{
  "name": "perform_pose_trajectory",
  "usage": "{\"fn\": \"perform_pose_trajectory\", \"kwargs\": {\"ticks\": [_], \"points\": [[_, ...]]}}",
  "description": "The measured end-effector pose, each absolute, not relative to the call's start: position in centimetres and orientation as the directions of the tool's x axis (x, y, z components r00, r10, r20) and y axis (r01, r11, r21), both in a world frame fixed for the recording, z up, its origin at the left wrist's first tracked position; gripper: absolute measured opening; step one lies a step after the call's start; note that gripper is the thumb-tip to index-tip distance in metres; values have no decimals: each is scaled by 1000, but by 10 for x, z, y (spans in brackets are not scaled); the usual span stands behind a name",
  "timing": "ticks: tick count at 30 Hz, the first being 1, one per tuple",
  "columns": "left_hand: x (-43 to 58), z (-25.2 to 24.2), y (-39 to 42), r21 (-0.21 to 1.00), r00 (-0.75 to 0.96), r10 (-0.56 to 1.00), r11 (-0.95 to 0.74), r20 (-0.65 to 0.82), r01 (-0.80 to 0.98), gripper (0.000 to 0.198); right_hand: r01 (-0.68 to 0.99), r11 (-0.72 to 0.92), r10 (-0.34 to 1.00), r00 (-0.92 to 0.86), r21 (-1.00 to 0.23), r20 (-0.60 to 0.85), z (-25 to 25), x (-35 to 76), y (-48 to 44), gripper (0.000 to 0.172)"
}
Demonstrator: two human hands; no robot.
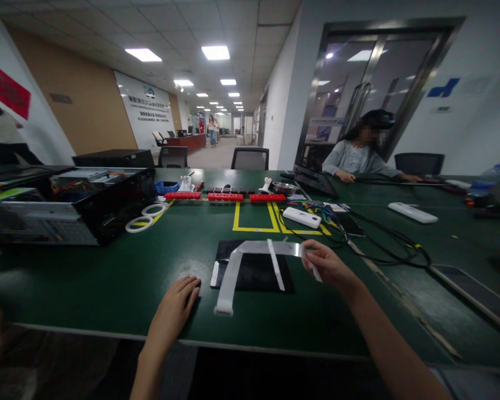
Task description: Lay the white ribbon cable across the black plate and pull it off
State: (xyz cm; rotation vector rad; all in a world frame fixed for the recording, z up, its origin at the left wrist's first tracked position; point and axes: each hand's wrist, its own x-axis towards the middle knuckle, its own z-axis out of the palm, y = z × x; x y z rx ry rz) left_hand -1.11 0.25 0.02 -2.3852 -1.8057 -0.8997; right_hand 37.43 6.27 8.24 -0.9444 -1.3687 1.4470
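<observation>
A flat white ribbon [234,266] lies at the middle of the near part of the table, bent at a corner and crossing a thin black panel [250,276]. Its near end runs past the panel's near edge; its right end is pinched between the thumb and fingers of the right hand [325,265]. The left hand [175,304] rests palm down to the left of the panel, fingers loosely extended, gripping nothing that I can see (a small dark spot by its fingertips is too unclear to name). A narrow white strip [275,265] slants across the panel's right half.

The ribbon looks thin, so a hard pull from the right could crease it at the bend, or drag the panel along if the two are attached (I cannot tell whether they are). With the left hand apart from the panel, nothing visible steadies it.

Farther right, black cables [385,253] loop near a white handset-like device [302,217]; a wide sweep of the right arm might snag them. Far left stands an opened computer case [127,203].
</observation>
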Motion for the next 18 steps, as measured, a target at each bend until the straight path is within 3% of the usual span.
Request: {"fn": "perform_pose_trajectory", "kwargs": {"ticks": [5, 18], "points": [[-11, 0, 3, 311, 165, 880, -325, 446, 893, 32, 145, -88, 904, -404, -985, -141, 81, 362, 62, 41], [-7, 2, 4, 274, 171, 861, -332, 479, 903, 32, 407, 49, 910, -395, -912, -128, 57, 350, 75, 36]]}}
